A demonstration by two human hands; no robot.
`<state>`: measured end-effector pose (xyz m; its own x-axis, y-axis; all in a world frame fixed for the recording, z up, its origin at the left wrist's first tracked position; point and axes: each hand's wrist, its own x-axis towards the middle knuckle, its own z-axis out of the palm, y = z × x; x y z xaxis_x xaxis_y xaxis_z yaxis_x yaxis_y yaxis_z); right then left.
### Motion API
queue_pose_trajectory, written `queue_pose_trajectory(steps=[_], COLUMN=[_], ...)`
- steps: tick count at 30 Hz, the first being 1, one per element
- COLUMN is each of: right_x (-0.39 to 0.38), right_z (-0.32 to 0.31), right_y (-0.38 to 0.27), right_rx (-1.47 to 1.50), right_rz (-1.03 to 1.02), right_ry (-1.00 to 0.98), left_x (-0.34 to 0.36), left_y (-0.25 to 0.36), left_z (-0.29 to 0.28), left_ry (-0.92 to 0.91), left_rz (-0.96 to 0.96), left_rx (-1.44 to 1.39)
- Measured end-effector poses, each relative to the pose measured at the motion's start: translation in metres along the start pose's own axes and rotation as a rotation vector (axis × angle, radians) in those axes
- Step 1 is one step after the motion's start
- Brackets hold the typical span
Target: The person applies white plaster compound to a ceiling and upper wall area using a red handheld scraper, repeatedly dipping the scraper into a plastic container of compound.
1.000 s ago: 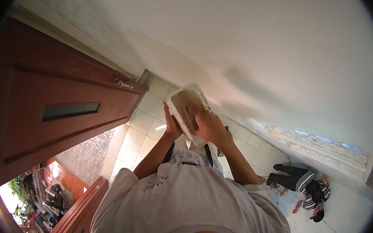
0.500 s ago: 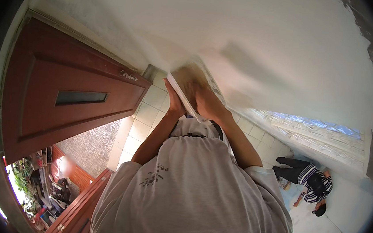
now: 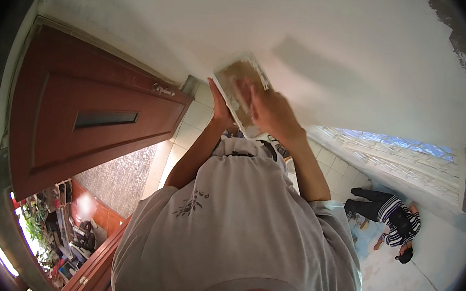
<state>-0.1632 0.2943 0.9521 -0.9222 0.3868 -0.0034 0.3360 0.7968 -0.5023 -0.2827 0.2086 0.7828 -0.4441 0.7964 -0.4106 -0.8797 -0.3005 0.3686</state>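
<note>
Nearest is the person's pale grey T-shirt (image 3: 248, 219), its soft cloth falling in long creases, with a small dark leaf print at the chest. Beyond the waist, the rectangular board (image 3: 233, 72) is tilted between both hands, close to the wall; whether it touches cannot be told. Its tan face looks smooth and dull, while its edges carry a rough white crust. The left hand (image 3: 220, 108) is unclenched, fingers straight, the palm laid along the board's left edge. The right hand (image 3: 281, 116) is curled at the middle of the tan face, grasping the board there, its fingers slightly blurred. The wall (image 3: 200, 18) is chalky and off-white, marked by a soft grey shadow, its coat breaking raggedly at the right. Square cream tiles (image 3: 193, 114) pave the floor below. To the left stands a reddish-brown panelled door (image 3: 51, 135) with a narrow glass pane (image 3: 106, 119) and a metal handle (image 3: 163, 89). Well apart at the right, past a white latticed panel (image 3: 393, 146), is another person (image 3: 388, 212) in a striped top and dark trousers.
</note>
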Motion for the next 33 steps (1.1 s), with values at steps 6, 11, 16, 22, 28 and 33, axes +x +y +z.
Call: queue_pose_trajectory(steps=[6,11,16,22,28,33], right_x=[-0.001,0.013,0.018,0.019,0.015,0.008], right_z=[0.056,0.010,0.046,0.049,0.036,0.036], right_y=[0.007,-0.018,-0.006,0.001,-0.010,-0.015], right_rx=[-0.089,-0.080,-0.153,-0.076,-0.196,-0.131], right_rz=[-0.107,0.055,0.111,-0.099,0.074,0.052], right_ry=[0.151,-0.016,0.064,-0.168,0.005,0.122], left_x=[0.007,0.001,-0.001,-0.001,0.001,0.007], left_y=[0.008,0.009,0.008,0.021,0.023,0.028], left_z=[-0.007,-0.005,0.001,-0.016,-0.009,-0.034], left_ry=[-0.171,-0.145,-0.156,-0.192,-0.206,-0.420], left_rz=[0.064,0.151,0.092,-0.018,0.105,0.250], left_rx=[0.138,0.104,0.171,0.068,0.193,0.200])
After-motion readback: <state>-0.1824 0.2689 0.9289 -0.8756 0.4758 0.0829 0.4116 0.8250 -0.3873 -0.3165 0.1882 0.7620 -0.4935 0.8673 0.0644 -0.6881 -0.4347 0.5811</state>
